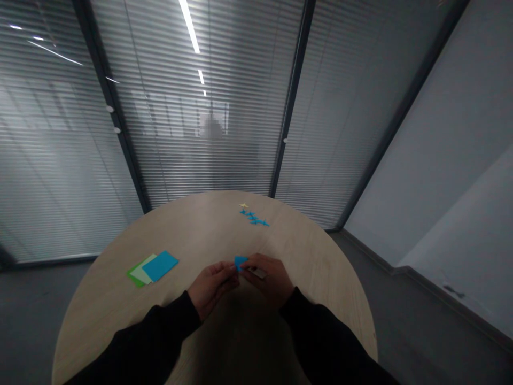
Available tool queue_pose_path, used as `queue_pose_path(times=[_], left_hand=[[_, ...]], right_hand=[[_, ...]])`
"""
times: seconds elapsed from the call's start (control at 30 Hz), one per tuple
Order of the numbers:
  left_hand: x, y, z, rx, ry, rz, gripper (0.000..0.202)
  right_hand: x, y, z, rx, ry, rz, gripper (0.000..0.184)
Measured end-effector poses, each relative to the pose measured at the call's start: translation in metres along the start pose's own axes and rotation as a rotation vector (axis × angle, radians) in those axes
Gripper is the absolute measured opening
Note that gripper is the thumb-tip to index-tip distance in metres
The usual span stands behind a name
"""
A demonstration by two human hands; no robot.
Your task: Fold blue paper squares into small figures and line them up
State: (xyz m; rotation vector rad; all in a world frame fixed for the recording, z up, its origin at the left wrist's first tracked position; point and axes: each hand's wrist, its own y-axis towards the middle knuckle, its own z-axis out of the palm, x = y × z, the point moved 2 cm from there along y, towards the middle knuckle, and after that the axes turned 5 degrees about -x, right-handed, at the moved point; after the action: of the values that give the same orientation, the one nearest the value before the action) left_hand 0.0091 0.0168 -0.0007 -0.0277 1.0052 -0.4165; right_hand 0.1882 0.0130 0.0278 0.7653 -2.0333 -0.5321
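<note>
The round counter [316, 299] carries paper at different stages, so the folding looks partway along. Over the counter's middle, the left hand [213, 286] and right hand [273, 275] face each other, both grips narrow, pinching one piece between them. On the counter's left side lie overlapping paper sheets [161, 266], blue uppermost, pale green and green below; they look flat and seemingly unused. The pinched blue piece [240, 262] sits at the fingertips, left grip at its left edge, right grip covering its right side; it seems unfinished, its exact folds too small to tell. Toward the counter's far edge rest several small blue shapes [252, 217], apparently done, and just beyond them a single yellow shape [243, 205], likewise apparently complete.
</note>
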Motion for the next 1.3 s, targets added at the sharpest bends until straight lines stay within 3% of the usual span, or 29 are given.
queue_pose_path(times=[0.3, 0.47, 0.77, 0.97, 1.2, 1.3], left_hand=[[0.000, -0.003, 0.005, -0.069, 0.048, 0.067, 0.034], [0.000, -0.002, 0.003, -0.064, 0.099, 0.072, 0.037], [0.004, 0.002, 0.003, 0.023, 0.132, 0.076, 0.039], [0.001, 0.005, -0.004, -0.073, 0.292, 0.164, 0.039], [-0.005, 0.003, -0.002, -0.084, 0.522, 0.260, 0.034], [-0.007, 0.000, -0.001, -0.097, 0.601, 0.319, 0.031]], right_hand=[[-0.005, 0.001, 0.007, -0.129, 0.272, 0.330, 0.015], [-0.007, 0.000, 0.011, -0.150, 0.302, 0.398, 0.017], [-0.006, 0.000, 0.011, -0.128, 0.258, 0.357, 0.014], [0.000, 0.003, 0.003, -0.068, 0.198, 0.286, 0.011], [0.004, 0.007, -0.006, 0.014, 0.070, 0.107, 0.012], [0.003, 0.006, -0.004, -0.010, 0.091, 0.137, 0.010]])
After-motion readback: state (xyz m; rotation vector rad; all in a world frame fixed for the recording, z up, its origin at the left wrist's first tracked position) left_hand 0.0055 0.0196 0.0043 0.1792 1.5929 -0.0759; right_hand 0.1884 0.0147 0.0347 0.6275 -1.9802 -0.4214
